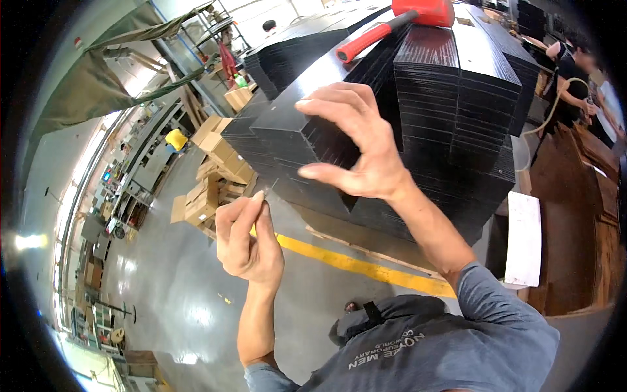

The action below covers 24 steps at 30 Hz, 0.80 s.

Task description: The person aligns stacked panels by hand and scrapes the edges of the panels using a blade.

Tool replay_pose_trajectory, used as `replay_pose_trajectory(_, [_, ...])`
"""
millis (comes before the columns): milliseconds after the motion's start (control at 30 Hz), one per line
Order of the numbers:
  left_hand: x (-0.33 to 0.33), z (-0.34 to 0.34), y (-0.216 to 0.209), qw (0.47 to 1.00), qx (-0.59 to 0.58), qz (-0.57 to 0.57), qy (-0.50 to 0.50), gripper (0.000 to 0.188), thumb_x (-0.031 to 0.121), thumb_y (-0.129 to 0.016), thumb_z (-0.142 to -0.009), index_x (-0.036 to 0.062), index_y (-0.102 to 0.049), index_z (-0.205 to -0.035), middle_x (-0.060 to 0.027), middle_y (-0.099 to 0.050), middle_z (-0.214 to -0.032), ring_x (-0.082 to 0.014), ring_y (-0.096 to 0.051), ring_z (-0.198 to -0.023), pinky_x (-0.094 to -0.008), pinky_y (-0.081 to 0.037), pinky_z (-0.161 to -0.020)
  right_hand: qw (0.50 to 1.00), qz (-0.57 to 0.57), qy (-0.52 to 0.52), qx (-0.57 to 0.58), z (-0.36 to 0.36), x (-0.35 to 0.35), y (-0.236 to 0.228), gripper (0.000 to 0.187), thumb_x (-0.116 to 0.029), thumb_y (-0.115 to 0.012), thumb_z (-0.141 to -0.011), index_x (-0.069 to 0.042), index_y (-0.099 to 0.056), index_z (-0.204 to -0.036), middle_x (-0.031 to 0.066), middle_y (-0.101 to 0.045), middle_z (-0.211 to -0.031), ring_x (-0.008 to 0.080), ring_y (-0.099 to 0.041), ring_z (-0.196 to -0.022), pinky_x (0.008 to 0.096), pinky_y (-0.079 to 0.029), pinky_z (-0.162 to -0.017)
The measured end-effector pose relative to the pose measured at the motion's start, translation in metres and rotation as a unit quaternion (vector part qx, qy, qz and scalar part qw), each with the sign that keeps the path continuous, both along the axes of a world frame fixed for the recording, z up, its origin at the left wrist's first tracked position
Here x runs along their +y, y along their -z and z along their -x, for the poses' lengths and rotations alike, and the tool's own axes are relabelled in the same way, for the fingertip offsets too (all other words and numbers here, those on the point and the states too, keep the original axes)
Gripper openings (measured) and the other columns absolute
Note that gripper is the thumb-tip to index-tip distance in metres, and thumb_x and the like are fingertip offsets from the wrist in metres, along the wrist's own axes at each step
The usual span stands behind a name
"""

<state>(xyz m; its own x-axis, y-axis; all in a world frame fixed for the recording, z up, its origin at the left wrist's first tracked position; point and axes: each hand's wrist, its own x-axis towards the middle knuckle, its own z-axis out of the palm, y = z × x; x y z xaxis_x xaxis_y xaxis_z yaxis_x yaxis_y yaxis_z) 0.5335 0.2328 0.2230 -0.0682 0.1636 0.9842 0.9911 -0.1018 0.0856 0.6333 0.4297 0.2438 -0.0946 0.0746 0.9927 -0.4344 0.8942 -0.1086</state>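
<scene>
My left hand (251, 242) is raised in front of the stacks, thumb and fingertips pinched together. A small, thin, pin-like thing (272, 185) sticks up from the pinch, too fine to tell its kind. To its right my right hand (366, 147) is open, fingers curved and spread from the thumb, with nothing in it. Behind that hand stand tall stacks of black boards (428, 98), their layered edges showing. A mallet with a red head (431, 12) and a red and black handle (372, 40) lies on top of them.
The stacks rest on a wooden pallet (372, 251) beside a yellow floor line (353, 262). Cardboard boxes (202, 199) stand at left. A white block-like piece (524, 238) and brown boards (565, 215) are at right, with a person in black (569, 85) beyond.
</scene>
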Motion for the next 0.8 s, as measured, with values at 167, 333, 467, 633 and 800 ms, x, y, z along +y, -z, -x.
replay_pose_trajectory(167, [0.003, 0.023, 0.007, 0.999, -0.025, 0.027, 0.022, 0.029, -0.013, -0.07, -0.082, 0.0027, -0.074, -0.106, -0.0108, -0.066, -0.091, -0.0175, -0.061, -0.076, -0.0267, -0.048, -0.062, 0.999, 0.014, 0.009, 0.033, 0.02, -0.004, 0.008, 0.041, -0.015, -0.081, -0.076, -0.007, -0.073, -0.116, 0.007, -0.068, -0.118, 0.0301, -0.058, -0.113, 0.0393, -0.049, -0.097])
replay_pose_trajectory(333, [0.018, 0.032, -0.021, 0.998, 0.02, 0.027, 0.055, 0.035, -0.013, -0.071, -0.08, 0.0008, -0.073, -0.111, -0.0102, -0.066, -0.091, -0.0189, -0.061, -0.077, -0.0276, -0.051, -0.066, 0.999, 0.014, -0.037, 0.002, 0.019, 0.012, 0.007, 0.028, -0.003, -0.067, -0.087, -0.005, -0.074, -0.114, 0.0084, -0.072, -0.119, 0.025, -0.06, -0.12, 0.0379, -0.042, -0.106])
replay_pose_trajectory(467, [0.036, 0.035, -0.041, 0.989, 0.114, 0.029, 0.094, 0.039, -0.016, -0.07, -0.079, 0.0014, -0.073, -0.114, -0.01, -0.065, -0.092, -0.0178, -0.061, -0.077, -0.0266, -0.048, -0.066, 0.999, 0.02, -0.035, 0.0, 0.023, 0.01, 0.01, 0.028, -0.003, -0.066, -0.087, -0.006, -0.074, -0.114, 0.0078, -0.072, -0.119, 0.0242, -0.06, -0.121, 0.0381, -0.042, -0.107])
replay_pose_trajectory(633, [0.052, 0.041, -0.046, 0.981, 0.17, 0.044, 0.086, 0.045, -0.017, -0.066, -0.072, 0.0003, -0.073, -0.113, -0.0113, -0.063, -0.093, -0.0221, -0.06, -0.079, -0.0309, -0.05, -0.072, 0.998, 0.028, -0.056, 0.0, 0.024, 0.012, 0.009, 0.029, 0.0, -0.066, -0.087, -0.006, -0.075, -0.113, 0.0078, -0.073, -0.117, 0.0255, -0.06, -0.119, 0.0385, -0.043, -0.107])
replay_pose_trajectory(800, [0.04, 0.042, -0.013, 0.967, 0.191, 0.133, 0.106, 0.044, -0.014, -0.068, -0.07, 0.003, -0.074, -0.11, -0.0096, -0.063, -0.093, -0.0272, -0.058, -0.077, -0.038, -0.05, -0.073, 0.999, 0.016, -0.051, -0.011, 0.022, 0.016, 0.003, 0.028, -0.007, -0.071, -0.084, -0.007, -0.075, -0.112, 0.0086, -0.073, -0.117, 0.0261, -0.06, -0.119, 0.0378, -0.043, -0.106])
